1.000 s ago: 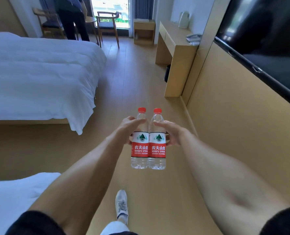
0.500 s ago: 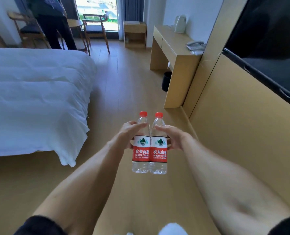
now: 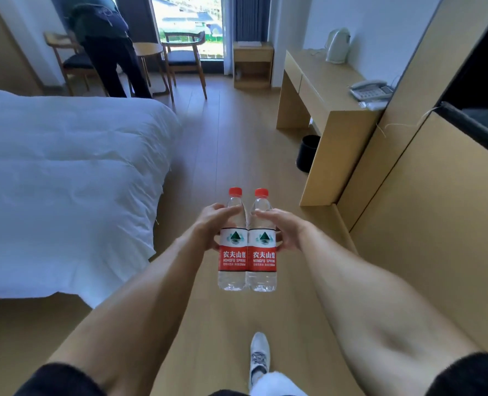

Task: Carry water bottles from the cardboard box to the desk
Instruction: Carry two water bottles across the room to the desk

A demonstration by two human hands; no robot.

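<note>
- Left hand [image 3: 212, 227]: fingers and thumb curl around the upper body of the left water bottle [image 3: 232, 247], gripping it just above the label.
- Right hand [image 3: 286, 232]: fingers and thumb wrap the upper body of the right water bottle [image 3: 261, 247] in the same way, at the same height.
- Both bottles stand upright, side by side and touching along their length. Each has a red cap, a clear body and a red-and-white label facing the camera.
- The bottles are held in the air above the wooden floor [image 3: 225, 144], at arm's length in front of the person, nearer the camera than the desk and to its left.
- Desk [image 3: 327, 90]: stands ahead of the bottles against the right-hand wall. A white kettle [image 3: 337, 44] sits at its far end; a telephone [image 3: 370, 90] sits at its near end.
- A black waste bin [image 3: 307, 153] stands on the floor under the near end of the desk.
- Bed [image 3: 65, 178]: white bedding, across the aisle from the desk.
- One white shoe [image 3: 259, 356] of the person is on the floor, below the bottles.
- A second person [image 3: 105, 44] bends over beyond the bed, by the chairs at the window.
</note>
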